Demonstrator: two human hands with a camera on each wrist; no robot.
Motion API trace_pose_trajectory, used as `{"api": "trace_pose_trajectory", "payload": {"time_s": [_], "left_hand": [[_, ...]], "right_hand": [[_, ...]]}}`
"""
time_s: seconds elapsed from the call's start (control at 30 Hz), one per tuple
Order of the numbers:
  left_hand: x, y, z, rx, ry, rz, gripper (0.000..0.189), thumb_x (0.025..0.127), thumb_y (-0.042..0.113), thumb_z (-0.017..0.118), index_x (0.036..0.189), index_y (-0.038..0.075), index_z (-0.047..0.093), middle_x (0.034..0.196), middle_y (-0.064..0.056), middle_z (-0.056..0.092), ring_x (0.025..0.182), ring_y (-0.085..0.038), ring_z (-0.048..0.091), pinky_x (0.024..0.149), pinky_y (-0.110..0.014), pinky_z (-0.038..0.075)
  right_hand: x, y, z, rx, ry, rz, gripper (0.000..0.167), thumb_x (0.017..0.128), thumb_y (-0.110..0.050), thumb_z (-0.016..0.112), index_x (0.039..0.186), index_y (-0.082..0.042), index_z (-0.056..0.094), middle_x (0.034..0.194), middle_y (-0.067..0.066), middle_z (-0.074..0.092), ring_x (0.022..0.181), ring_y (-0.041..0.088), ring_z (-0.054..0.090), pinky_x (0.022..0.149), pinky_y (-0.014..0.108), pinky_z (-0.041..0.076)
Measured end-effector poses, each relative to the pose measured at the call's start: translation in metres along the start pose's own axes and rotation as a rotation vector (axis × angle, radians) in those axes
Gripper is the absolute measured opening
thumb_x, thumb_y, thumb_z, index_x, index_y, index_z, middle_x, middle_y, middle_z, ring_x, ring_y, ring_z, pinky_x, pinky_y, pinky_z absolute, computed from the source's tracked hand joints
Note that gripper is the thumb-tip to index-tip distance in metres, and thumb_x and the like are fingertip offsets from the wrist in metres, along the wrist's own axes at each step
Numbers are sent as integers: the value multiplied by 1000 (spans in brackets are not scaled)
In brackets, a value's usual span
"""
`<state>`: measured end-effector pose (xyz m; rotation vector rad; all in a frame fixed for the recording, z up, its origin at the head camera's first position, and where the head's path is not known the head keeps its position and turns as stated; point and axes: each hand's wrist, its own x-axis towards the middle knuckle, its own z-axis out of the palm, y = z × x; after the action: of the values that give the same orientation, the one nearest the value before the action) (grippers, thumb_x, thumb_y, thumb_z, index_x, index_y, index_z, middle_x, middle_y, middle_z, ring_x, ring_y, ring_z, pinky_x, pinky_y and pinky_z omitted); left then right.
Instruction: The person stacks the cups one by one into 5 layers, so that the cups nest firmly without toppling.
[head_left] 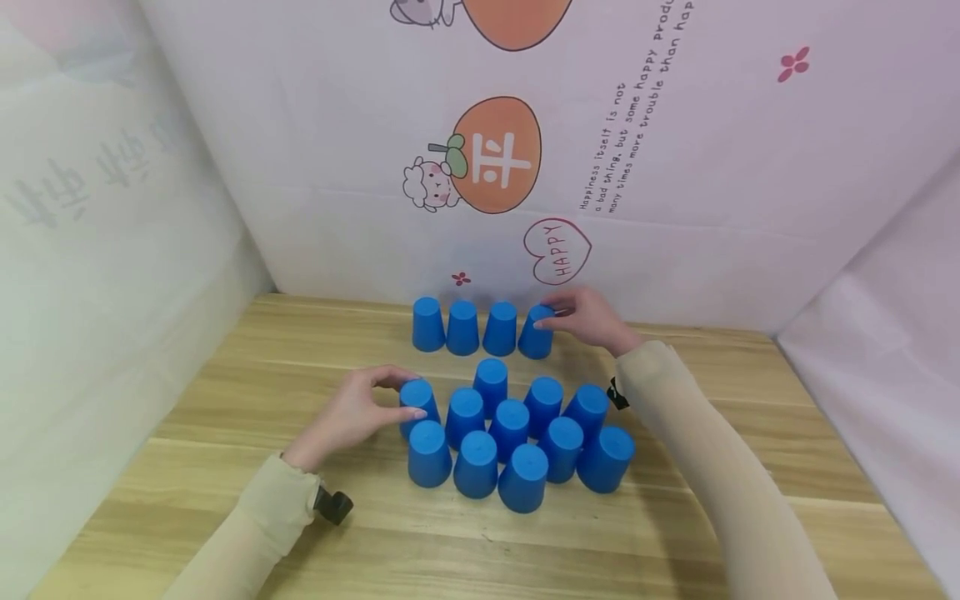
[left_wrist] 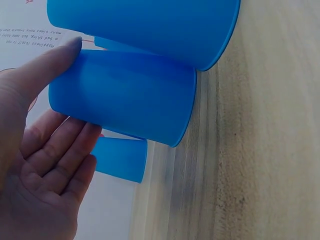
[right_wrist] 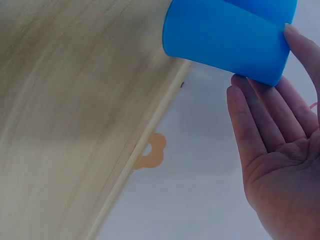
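Blue cups stand upside down on a wooden table. My left hand (head_left: pixel 352 412) grips a cup (head_left: pixel 417 397) at the left side of the front cluster; in the left wrist view thumb and fingers lie on either side of that cup (left_wrist: pixel 125 95). At the right end of the back row, my right hand (head_left: pixel 591 318) pinches a cup (head_left: pixel 536 333) near its base. The right wrist view shows this cup (right_wrist: pixel 225 37) between the thumb and fingers. Three more cups, among them the leftmost one (head_left: pixel 428 325), make up the rest of that row. Several others, such as a front cup (head_left: pixel 523 479), crowd between the forearms.
A printed white sheet (head_left: pixel 360 225) rises behind the back edge of the wooden table (head_left: pixel 360 533). White cloth (head_left: pixel 885 350) hangs at the right, and another sheet (head_left: pixel 112 275) at the left. A black strap piece (head_left: pixel 333 505) sits at the left cuff.
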<state>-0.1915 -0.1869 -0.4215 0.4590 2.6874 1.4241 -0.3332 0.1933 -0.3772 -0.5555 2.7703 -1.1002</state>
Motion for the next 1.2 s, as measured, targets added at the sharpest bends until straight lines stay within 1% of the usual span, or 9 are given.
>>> {"api": "trace_pose_trajectory", "payload": {"time_s": [0.17, 0.23, 0.43, 0.53, 0.6, 0.73, 0.9, 1.03, 1.2], "left_hand": [[1, 0, 1, -4, -5, -7, 53, 79, 48, 87, 122, 21, 70, 111, 5, 68, 112, -22, 59, 97, -56, 48], [1, -1, 1, -3, -7, -8, 52, 80, 48, 87, 121, 21, 70, 111, 5, 68, 111, -22, 59, 96, -56, 48], [2, -1, 0, -4, -6, -2, 52, 79, 48, 87, 121, 20, 70, 111, 5, 68, 111, -22, 59, 95, -55, 49], [2, -1, -1, -7, -8, -8, 53, 79, 47, 87, 121, 20, 70, 111, 4, 68, 111, -23, 59, 95, -56, 50], [2, 0, -1, -3, -7, -11, 53, 79, 48, 87, 121, 20, 70, 111, 4, 68, 111, -23, 59, 95, -55, 50], [1, 1, -1, 5, -7, -14, 53, 79, 47, 87, 121, 19, 70, 112, 4, 68, 112, -23, 60, 95, -55, 50], [2, 0, 0, 7, -9, -22, 54, 79, 48, 87, 122, 20, 70, 112, 4, 68, 112, -23, 60, 95, -56, 50], [3, -1, 1, 4, -7, -19, 54, 79, 48, 87, 122, 19, 70, 112, 4, 68, 111, -23, 60, 95, -57, 49], [3, 0, 1, 4, -8, -16, 54, 79, 48, 87, 121, 19, 70, 111, 4, 68, 111, -24, 60, 95, -57, 49]], "right_hand": [[-10, -1, -6, 62, 14, 6, 67, 91, -36, 80, 143, -1, 54, 143, 17, 57, 126, 36, 58, 99, 51, 51], [-18, -5, -12, 92, 31, -3, 70, 90, -39, 79, 144, -3, 53, 144, 16, 56, 127, 36, 57, 99, 52, 51], [-48, -22, -32, 107, 83, -66, 63, 91, -39, 79, 141, -8, 58, 140, 14, 59, 125, 34, 58, 103, 53, 47], [-66, -24, -37, 110, 72, -85, 56, 92, -33, 79, 139, -9, 60, 139, 12, 60, 126, 32, 58, 105, 52, 45], [-78, -23, -38, 99, 49, -84, 56, 92, -34, 78, 140, -11, 60, 140, 11, 60, 127, 31, 57, 106, 53, 45], [-104, -18, -34, 63, 13, -61, 59, 92, -36, 78, 142, -14, 58, 142, 10, 59, 129, 32, 55, 105, 55, 45], [-130, -3, -20, 45, -18, -56, 63, 90, -43, 79, 143, -15, 58, 141, 9, 59, 128, 34, 56, 103, 55, 46], [-141, 8, -6, 92, -39, -83, 61, 90, -37, 80, 141, -11, 60, 138, 11, 61, 126, 33, 59, 102, 55, 47], [-146, 20, 6, 166, -56, -85, 57, 90, -29, 81, 138, -7, 61, 134, 14, 64, 119, 29, 63, 100, 53, 49]]}}
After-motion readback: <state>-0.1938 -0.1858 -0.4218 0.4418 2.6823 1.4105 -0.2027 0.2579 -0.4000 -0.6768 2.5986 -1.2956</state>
